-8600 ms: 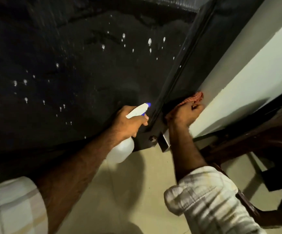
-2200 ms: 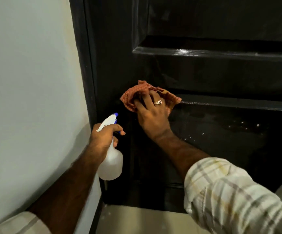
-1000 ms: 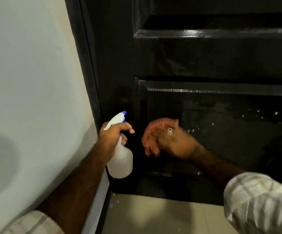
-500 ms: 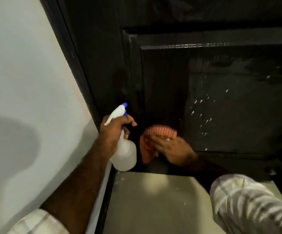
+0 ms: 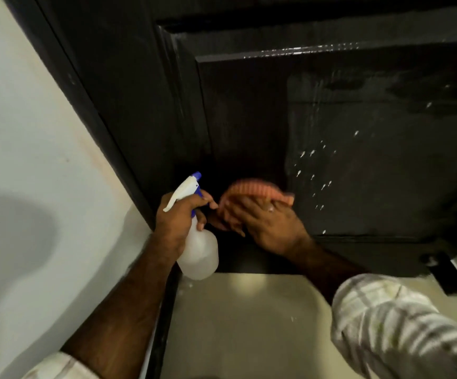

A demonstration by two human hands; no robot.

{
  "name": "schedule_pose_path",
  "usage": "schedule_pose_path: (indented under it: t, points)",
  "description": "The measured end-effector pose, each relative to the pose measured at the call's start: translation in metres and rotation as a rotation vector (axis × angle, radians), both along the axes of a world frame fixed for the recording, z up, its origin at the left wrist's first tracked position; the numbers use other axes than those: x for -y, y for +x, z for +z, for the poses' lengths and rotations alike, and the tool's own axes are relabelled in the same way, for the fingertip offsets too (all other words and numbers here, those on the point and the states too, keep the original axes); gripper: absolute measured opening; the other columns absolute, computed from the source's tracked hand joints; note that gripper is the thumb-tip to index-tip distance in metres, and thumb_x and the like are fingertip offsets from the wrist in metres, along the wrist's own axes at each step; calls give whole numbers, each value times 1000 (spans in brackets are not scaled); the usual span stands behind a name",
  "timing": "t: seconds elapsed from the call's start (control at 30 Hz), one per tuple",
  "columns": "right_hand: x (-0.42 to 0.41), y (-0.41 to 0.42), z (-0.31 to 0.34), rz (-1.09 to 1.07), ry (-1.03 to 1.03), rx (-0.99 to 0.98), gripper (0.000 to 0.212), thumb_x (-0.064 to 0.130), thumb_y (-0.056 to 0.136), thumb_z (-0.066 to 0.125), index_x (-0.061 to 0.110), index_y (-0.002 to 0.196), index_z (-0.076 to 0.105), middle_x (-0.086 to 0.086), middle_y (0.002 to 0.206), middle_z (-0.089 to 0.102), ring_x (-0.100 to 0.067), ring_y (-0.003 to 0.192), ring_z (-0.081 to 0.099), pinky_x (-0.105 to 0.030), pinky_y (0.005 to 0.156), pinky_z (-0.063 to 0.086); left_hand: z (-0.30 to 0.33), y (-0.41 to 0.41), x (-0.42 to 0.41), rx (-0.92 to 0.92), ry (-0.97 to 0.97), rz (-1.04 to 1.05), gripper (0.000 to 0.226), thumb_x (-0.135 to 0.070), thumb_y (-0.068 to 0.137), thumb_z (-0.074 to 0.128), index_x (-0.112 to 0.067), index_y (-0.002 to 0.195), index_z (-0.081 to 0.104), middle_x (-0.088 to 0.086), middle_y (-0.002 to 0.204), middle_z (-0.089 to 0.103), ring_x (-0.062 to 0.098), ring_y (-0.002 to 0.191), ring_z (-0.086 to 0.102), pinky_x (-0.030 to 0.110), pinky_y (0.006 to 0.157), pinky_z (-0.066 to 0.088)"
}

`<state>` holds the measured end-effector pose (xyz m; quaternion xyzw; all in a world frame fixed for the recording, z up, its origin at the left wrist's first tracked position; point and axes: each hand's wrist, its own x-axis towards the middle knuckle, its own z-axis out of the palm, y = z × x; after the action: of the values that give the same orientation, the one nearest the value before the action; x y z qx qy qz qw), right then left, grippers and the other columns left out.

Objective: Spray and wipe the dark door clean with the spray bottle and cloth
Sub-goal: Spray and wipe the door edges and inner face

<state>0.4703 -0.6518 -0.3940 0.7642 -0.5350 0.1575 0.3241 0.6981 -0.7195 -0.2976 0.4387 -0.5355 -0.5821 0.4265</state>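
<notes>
The right hand [image 5: 272, 224] presses the orange cloth [image 5: 252, 190] flat-fingered against the low left corner of the dark door [image 5: 358, 160], near the floor, to take up spray. The left hand [image 5: 177, 220] grips the spray bottle [image 5: 198, 248] by its neck just beside, ready for droplets [image 5: 317, 170] farther right.

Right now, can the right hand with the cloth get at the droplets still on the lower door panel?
Probably yes. The right hand presses the cloth flat on the dark door, and the droplets sit just right of it on the same panel, with nothing between.
</notes>
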Motion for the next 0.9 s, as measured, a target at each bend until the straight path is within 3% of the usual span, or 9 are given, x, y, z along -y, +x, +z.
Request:
schedule_pose_path:
  t: [0.1, 0.2, 0.3, 0.4, 0.47, 0.63, 0.7, 0.8, 0.9]
  points:
    - [-40, -45, -64, 2, 279, -225, 79, 20, 93, 44, 32, 168, 22, 8, 173, 21, -18, 111, 72, -34, 67, 54, 7, -4, -11, 27, 3, -61, 15, -2, 98, 61, 1, 90, 73, 23, 89, 76, 21, 47, 52, 32, 48, 45]
    - [-47, -79, -33, 84, 345, -292, 73, 20, 99, 38, 30, 170, 19, 7, 173, 20, -18, 122, 69, -33, 76, 56, 13, -7, -15, 38, -1, -109, 16, -3, 99, 61, 1, 89, 73, 22, 89, 77, 21, 46, 52, 31, 48, 45]
    - [-27, -77, 72, 130, 95, -264, 58, 35, 112, 38, 29, 168, 29, 4, 174, 28, -15, 145, 51, -33, 97, 46, 26, -15, -14, -1, -37, -102, 17, -1, 96, 63, -2, 84, 75, 22, 85, 75, 21, 44, 50, 28, 43, 41]
    - [-8, -48, 185, 26, -183, -159, 62, 43, 109, 42, 26, 168, 30, -4, 174, 30, -25, 155, 37, -39, 120, 29, 36, -21, -7, -82, -78, -110, 25, -3, 89, 65, -16, 73, 80, 19, 79, 74, 24, 43, 50, 26, 39, 38]
    - [-2, -37, 213, -81, -309, -58, 63, 42, 108, 43, 25, 168, 30, -6, 174, 28, -27, 160, 27, -42, 128, 17, 42, -21, -1, -104, -95, -121, 20, -1, 91, 64, -9, 78, 77, 20, 80, 74, 23, 41, 48, 27, 40, 39]
    - [-9, -28, 110, -207, -320, 203, 68, 36, 102, 57, 26, 166, 36, -11, 170, 37, -36, 151, 39, -50, 119, 31, 36, -21, -6, -101, -100, -76, 11, -2, 89, 67, -6, 83, 75, 20, 81, 73, 24, 43, 49, 28, 40, 38]
    - [-29, -39, 29, -178, -73, 124, 77, 33, 98, 60, 30, 168, 29, -6, 172, 32, -32, 145, 43, -48, 108, 43, 28, -22, -15, -15, -106, -119, 12, -2, 93, 65, 0, 84, 72, 21, 83, 74, 22, 43, 49, 28, 41, 38]
    - [-67, -65, -71, -108, 226, -72, 91, 23, 94, 54, 31, 171, 6, 6, 179, 0, -18, 143, 54, -39, 93, 57, 15, -23, -26, 31, -59, -154, 16, 2, 96, 62, 4, 84, 71, 25, 85, 74, 26, 43, 46, 28, 42, 38]
    - [-73, -97, -60, -33, 343, -128, 100, 28, 91, 65, 34, 170, 5, 12, 172, 18, -14, 120, 70, -32, 80, 57, 15, -25, -31, 75, -35, -176, 16, 1, 98, 61, 8, 89, 71, 26, 87, 74, 24, 43, 48, 29, 43, 40]
